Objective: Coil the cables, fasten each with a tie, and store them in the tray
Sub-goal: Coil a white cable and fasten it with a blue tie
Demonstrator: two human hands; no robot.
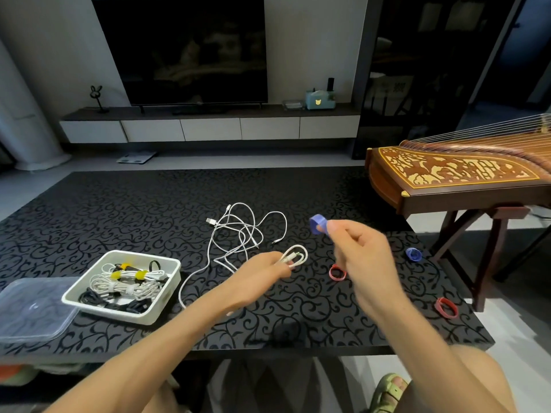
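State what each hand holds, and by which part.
The left hand grips the coiled white cable at one end of its loops; right hand pinches a blue tie by its near end.

Both bare forearms reach forward. The left hand (262, 274) grips a coiled white cable (296, 255); the raised right hand (362, 251) pinches a blue looped tie (316, 224).

Dim overall; left of frame brighter, upper right near black. Right hand (363, 254) motion-blurred, left hand (262, 271) slightly soft. Faint reflections in TV (182, 49). Soft shadow on table (119, 210) lower centre. Wide-angle bowing at edges.
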